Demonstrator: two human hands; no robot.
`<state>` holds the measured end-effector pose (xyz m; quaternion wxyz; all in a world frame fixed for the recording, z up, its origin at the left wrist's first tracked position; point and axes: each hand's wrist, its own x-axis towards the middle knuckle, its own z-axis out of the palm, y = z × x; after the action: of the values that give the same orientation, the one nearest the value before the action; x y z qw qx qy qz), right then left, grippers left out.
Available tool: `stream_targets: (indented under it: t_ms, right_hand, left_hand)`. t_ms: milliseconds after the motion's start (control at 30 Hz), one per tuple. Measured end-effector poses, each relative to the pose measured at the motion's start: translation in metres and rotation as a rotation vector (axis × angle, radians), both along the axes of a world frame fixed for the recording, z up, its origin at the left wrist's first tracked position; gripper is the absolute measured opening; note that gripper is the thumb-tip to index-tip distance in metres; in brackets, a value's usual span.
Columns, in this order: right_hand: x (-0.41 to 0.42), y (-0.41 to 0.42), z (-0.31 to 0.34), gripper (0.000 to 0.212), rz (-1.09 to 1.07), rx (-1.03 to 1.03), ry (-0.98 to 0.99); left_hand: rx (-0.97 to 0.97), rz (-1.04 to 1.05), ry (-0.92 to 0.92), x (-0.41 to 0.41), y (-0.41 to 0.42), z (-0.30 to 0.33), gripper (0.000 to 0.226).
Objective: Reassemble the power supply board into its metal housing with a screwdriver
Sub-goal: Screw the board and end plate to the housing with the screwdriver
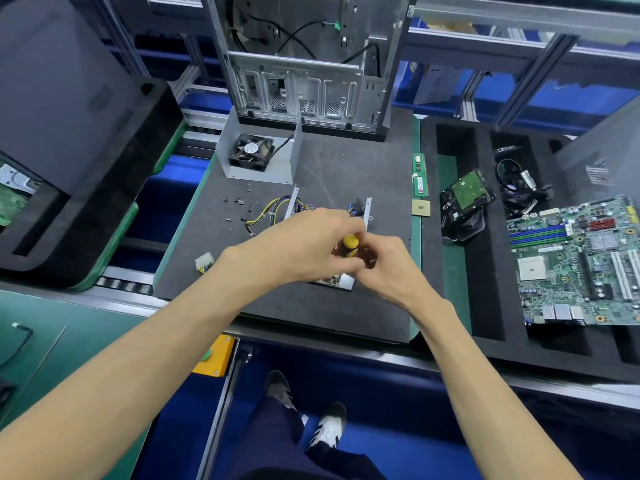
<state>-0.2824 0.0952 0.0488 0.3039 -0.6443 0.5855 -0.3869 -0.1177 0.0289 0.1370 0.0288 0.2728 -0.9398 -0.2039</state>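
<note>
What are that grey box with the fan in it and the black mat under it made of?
The box looks like thin sheet metal: dull silver-grey, flat folded walls, sharp edges. The mat looks like dark foam or rubber: matte, slightly grainy, no shine. The fan appears black plastic.

Screwdriver: yellow handle with black bands. Metal housing: bare silver. Wire bundle: yellow, black and purple strands. Cover: plain grey, holding a black fan with a white hub label. Mat: dark grey, edged in green. Memory sticks: green. Motherboard: green, with blue, red and white slots. Button box: orange-yellow. Shoes: white with black stripes.
</note>
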Motion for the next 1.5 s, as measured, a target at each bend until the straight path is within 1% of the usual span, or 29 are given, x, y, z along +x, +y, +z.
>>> stream_targets:
  t_ms: [33, 100, 167, 233, 300, 400, 500, 600, 767, 833, 1000, 1167, 1333, 1433, 1500]
  right_hand:
    - [0.0, -0.001, 0.005, 0.023, -0.011, -0.033, -0.008]
    - [0.001, -0.008, 0.017, 0.003, -0.06, -0.098, -0.015]
    - [0.006, -0.019, 0.03, 0.016, -0.125, -0.118, -0.092]
    - [0.017, -0.031, 0.044, 0.016, -0.161, -0.067, -0.32]
    - [0.029, -0.047, 0.053, 0.021, -0.204, -0.024, -0.515]
    - [0.047, -0.069, 0.056, 0.026, -0.269, 0.027, -0.587]
    - [0.061, -0.085, 0.051, 0.019, -0.284, 0.094, -0.685]
    - [0.072, -0.097, 0.044, 0.006, -0.276, 0.165, -0.717]
    - [0.084, -0.108, 0.036, 0.027, -0.339, 0.286, -0.613]
    - [0.086, -0.108, 0.032, 0.027, -0.362, 0.3, -0.582]
    - [0.087, -0.103, 0.029, 0.014, -0.363, 0.298, -0.542]
    - [0.079, -0.098, 0.029, 0.021, -0.373, 0.321, -0.575]
    - [0.07, -0.095, 0.026, 0.019, -0.362, 0.321, -0.582]
    - [0.064, -0.093, 0.024, 0.018, -0.346, 0.315, -0.565]
    - [0.063, -0.092, 0.023, 0.019, -0.344, 0.319, -0.556]
  left_hand:
    - [0.046, 0.03, 0.098, 0.004, -0.001, 0.001, 0.024]
    - [0.126, 0.104, 0.302, 0.014, -0.006, 0.007, 0.023]
    - [0.197, 0.208, 0.451, 0.026, -0.017, 0.012, 0.021]
    - [0.244, 0.348, 0.541, 0.041, -0.034, 0.013, 0.017]
    - [0.256, 0.517, 0.562, 0.061, -0.057, 0.007, 0.016]
    - [0.303, 0.733, 0.499, 0.094, -0.093, -0.013, 0.02]
    - [0.346, 0.832, 0.398, 0.119, -0.117, -0.042, 0.023]
    - [0.336, 0.83, 0.283, 0.131, -0.13, -0.075, 0.024]
    - [0.307, 0.788, 0.198, 0.128, -0.143, -0.116, 0.026]
    - [0.278, 0.77, 0.178, 0.123, -0.146, -0.125, 0.025]
    - [0.182, 0.694, 0.12, 0.113, -0.148, -0.135, 0.003]
    - [0.075, 0.645, 0.067, 0.107, -0.15, -0.139, 0.008]
    - [0.021, 0.606, 0.113, 0.105, -0.148, -0.137, 0.012]
    - [0.058, 0.646, 0.197, 0.102, -0.151, -0.13, 0.011]
    - [0.105, 0.667, 0.198, 0.102, -0.154, -0.127, 0.011]
